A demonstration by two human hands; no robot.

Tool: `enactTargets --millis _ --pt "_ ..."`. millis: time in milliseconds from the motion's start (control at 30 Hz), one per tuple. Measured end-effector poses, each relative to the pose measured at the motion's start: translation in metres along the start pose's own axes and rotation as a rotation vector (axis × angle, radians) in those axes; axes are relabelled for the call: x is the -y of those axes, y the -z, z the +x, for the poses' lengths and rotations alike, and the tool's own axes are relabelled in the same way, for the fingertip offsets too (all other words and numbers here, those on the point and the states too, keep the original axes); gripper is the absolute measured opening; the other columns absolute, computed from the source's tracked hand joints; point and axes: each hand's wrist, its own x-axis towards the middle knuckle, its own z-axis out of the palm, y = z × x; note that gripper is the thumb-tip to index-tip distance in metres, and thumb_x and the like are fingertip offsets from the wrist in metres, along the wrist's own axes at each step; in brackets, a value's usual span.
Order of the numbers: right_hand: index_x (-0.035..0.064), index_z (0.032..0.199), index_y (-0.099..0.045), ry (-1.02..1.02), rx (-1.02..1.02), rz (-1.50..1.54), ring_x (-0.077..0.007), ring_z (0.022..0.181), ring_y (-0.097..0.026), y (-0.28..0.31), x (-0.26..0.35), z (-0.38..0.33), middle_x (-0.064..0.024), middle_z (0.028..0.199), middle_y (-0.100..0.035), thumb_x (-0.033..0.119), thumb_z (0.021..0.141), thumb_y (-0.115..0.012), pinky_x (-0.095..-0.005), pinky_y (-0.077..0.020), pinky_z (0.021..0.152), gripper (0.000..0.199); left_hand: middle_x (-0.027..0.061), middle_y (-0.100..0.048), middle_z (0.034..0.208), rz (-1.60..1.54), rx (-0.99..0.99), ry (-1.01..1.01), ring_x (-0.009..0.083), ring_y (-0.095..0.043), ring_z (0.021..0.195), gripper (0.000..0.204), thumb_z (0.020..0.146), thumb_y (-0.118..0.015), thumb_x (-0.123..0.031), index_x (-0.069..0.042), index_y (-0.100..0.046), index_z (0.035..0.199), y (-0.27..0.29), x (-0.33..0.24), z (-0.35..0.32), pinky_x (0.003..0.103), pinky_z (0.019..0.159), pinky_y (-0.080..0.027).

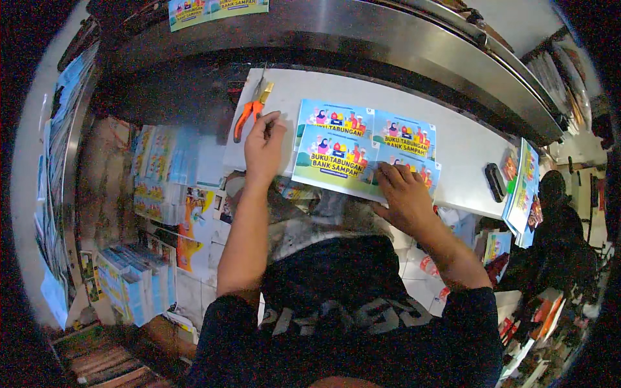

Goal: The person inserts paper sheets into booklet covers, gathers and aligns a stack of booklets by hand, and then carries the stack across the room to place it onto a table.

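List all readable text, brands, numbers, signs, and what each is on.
I won't copy wording; here's where it stands.
Printed sheets under the right hand: bold dark and yellow titles, legible; finer lines too small.
Printed sheet at the top edge: similar title, legible, cut off by the frame.
Black shirt: large pale letters, full word unclear.
Stacked booklets, lower left: too small and blurred.
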Motion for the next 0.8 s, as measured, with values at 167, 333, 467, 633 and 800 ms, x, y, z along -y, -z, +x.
enactTargets --millis 167,333,467,633,800 --pt "0.0021 0.118 -0.054 -0.007 -0.025 0.032 -0.0324 0.113 -0.048 -0.001 -0.004 0.002 -0.0116 0.125 -0.051 0.038 0.071 -0.072 -0.0453 -0.0438 0.090 0.062 0.0026 -0.061 0.085 -0.008 -0.005 0.018 0.0084 -0.052 0.075 0.028 0.087 -0.062 -0.017 0.001 -0.061 0.110 -0.002 -0.006 -0.001 0.023 0.069 -0.044" --pt "0.0035 0.116 -0.057 -0.033 -0.068 -0.059 -0.0333 0.111 -0.050 -0.020 -0.001 0.002 -0.0111 0.125 -0.052 0.038 0.073 -0.071 -0.0462 -0.0442 0.090 0.057 0.0025 -0.061 0.085 0.051 0.003 0.005 0.0083 -0.053 0.075 0.028 0.088 -0.062 -0.018 0.001 -0.061 0.108 0.001 -0.011 -0.002 0.023 0.069 -0.044" --pt "0.0074 0.116 -0.058 -0.015 -0.049 0.065 -0.0312 0.103 -0.057 -0.005 -0.014 0.013 -0.0106 0.117 -0.058 0.035 0.077 -0.069 -0.0430 -0.0475 0.087 0.049 0.0025 -0.061 0.085 0.009 0.000 0.014 0.0079 -0.052 0.075 0.028 0.088 -0.061 -0.018 0.001 -0.061 0.108 0.001 -0.008 -0.003 0.023 0.069 -0.044" --pt "0.0066 0.116 -0.060 -0.063 0.305 0.395 -0.0329 0.097 -0.062 0.042 -0.041 0.037 -0.0156 0.106 -0.065 0.027 0.086 -0.060 -0.0417 -0.0482 0.087 0.036 0.0030 -0.060 0.087 -0.036 0.004 -0.008 0.0084 -0.053 0.077 0.030 0.090 -0.060 -0.018 0.002 -0.059 0.112 -0.001 -0.016 -0.006 0.023 0.071 -0.044" --pt "0.0021 0.109 -0.059 0.154 0.277 0.342 -0.0375 0.099 -0.059 0.069 -0.104 0.085 -0.0193 0.106 -0.063 0.027 0.088 -0.056 -0.0429 -0.0462 0.087 0.033 0.0107 -0.058 0.104 0.193 0.122 -0.127 0.0200 -0.056 0.094 0.048 0.081 -0.070 -0.022 0.000 -0.053 0.121 -0.004 -0.019 -0.018 0.031 0.080 -0.046"
